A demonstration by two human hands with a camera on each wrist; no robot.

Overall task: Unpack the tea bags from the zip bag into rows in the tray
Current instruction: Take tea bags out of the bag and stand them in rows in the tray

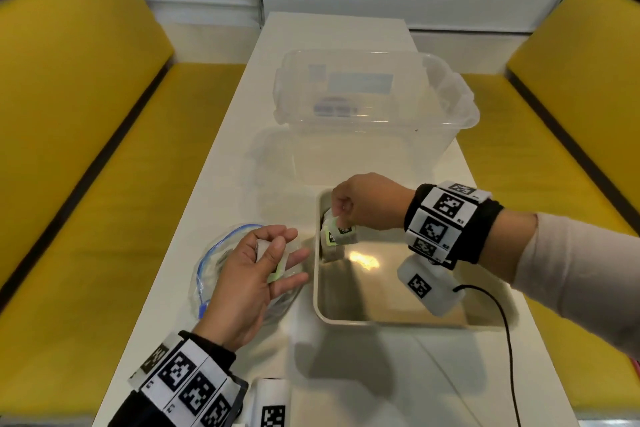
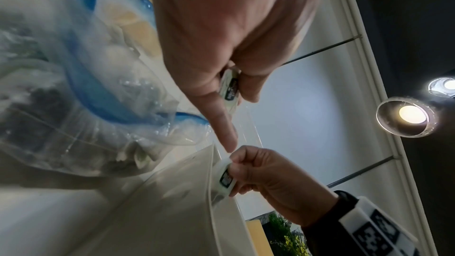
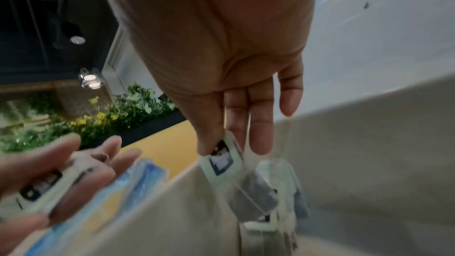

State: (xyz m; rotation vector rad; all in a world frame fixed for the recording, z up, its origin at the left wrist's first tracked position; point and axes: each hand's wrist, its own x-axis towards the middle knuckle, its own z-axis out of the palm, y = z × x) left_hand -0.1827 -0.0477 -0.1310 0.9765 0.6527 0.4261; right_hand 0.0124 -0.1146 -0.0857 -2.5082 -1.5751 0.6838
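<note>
A beige tray point(image 1: 316, 288) sits on the white table. My right hand point(image 1: 349, 206) hovers over the tray's far left corner and pinches a tea bag point(image 1: 341, 230) by its top; in the right wrist view the same tea bag point(image 3: 221, 160) hangs from thumb and fingers. Other tea bags point(image 3: 275, 192) stand below it in that corner. My left hand point(image 1: 268, 262), left of the tray, holds a tea bag point(image 1: 277, 270) against the palm with a bent finger; its edge point(image 2: 231, 87) shows in the left wrist view. Under that hand lies the clear zip bag point(image 1: 214, 253) with a blue seal.
A large clear plastic bin point(image 1: 374, 97) stands behind the tray at the table's middle. Yellow benches point(image 1: 86, 166) run along both sides of the table. A black cable point(image 1: 509, 340) trails from my right wrist across the tray's near right corner.
</note>
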